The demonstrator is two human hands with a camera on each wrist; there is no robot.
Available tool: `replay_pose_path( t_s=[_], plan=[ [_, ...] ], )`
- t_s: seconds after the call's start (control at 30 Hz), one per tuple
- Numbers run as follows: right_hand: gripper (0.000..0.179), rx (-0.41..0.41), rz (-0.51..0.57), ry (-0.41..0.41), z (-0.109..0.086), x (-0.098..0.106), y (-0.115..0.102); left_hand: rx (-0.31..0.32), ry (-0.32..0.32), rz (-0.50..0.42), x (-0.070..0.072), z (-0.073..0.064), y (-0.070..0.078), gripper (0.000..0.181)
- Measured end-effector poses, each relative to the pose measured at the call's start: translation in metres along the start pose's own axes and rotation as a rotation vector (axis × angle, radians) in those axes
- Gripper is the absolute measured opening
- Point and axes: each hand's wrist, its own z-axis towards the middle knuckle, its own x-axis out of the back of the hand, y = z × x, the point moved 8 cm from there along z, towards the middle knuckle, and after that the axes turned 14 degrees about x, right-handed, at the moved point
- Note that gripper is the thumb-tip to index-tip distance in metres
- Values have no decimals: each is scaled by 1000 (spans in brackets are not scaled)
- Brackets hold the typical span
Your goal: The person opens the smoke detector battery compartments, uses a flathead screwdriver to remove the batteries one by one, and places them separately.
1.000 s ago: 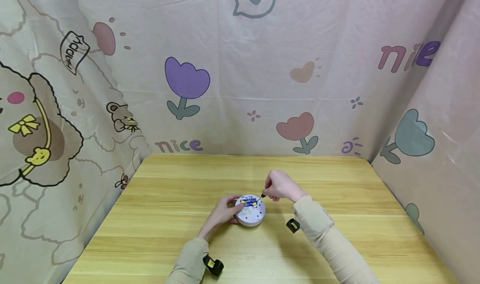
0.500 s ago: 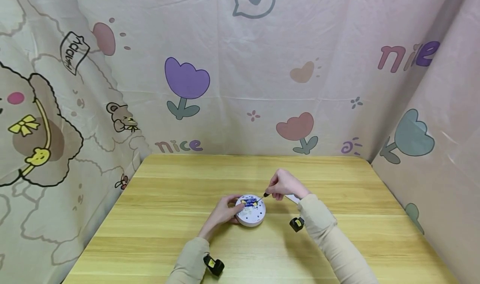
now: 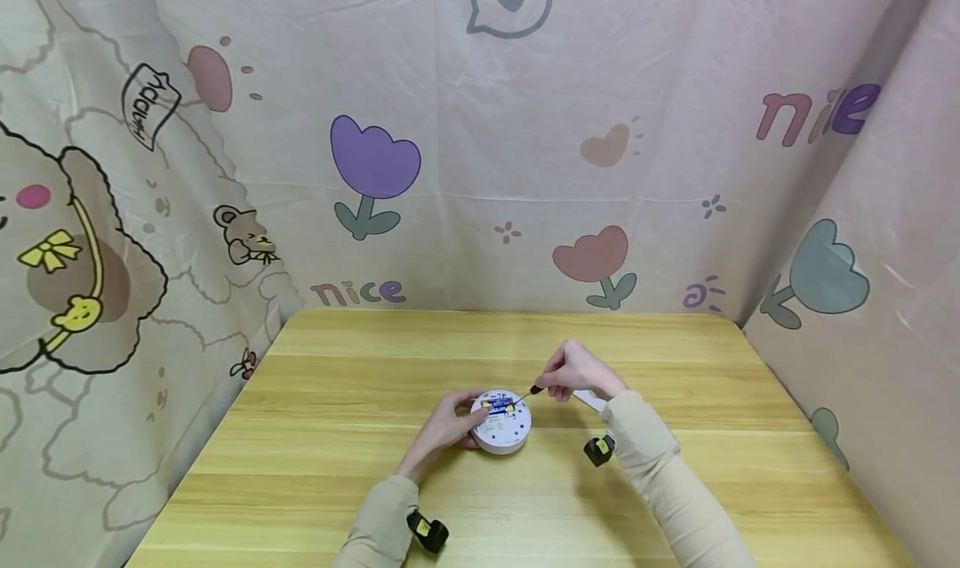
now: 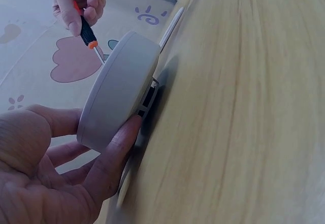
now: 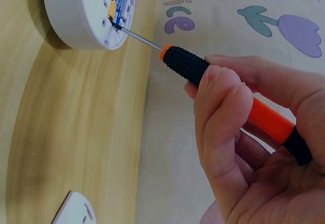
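A round white device [image 3: 504,436] sits tilted over the table, its flat face up. Blue-and-yellow batteries [image 5: 120,1] show in a recess of that face. My left hand [image 3: 447,422] grips its left side, thumb over the face edge and fingers round the wall; in the left wrist view the hand [image 4: 48,168] spans its thickness. An orange-and-black screwdriver [image 5: 185,65] is held in my right hand [image 3: 576,368], fingers curled round the handle. Its metal shaft slants down to the left, with the tip at the end of the batteries in the recess.
A flat white cover [image 3: 590,400] lies on the wooden table [image 3: 360,368] to the right of the device, partly behind the right forearm. A patterned cloth [image 3: 480,243] hangs along the table's back edge and both sides. Black wrist cameras [image 3: 427,532] hang at both sleeves.
My right hand has shifted slightly to the right with the screwdriver, whose tip stays at the batteries, and the white cover has come into view. The left hand and device hold still.
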Motion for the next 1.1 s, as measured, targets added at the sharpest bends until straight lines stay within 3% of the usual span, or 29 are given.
replay_pose_path(
  t_s=[0.5, 1.1],
  plan=[
    [19, -41, 207, 10, -6, 2, 24, 4, -14, -30, -1, 1, -4, 49],
    [22, -66, 313, 20, -12, -1, 43, -4, -29, -31, -1, -1, -1, 48]
  ],
)
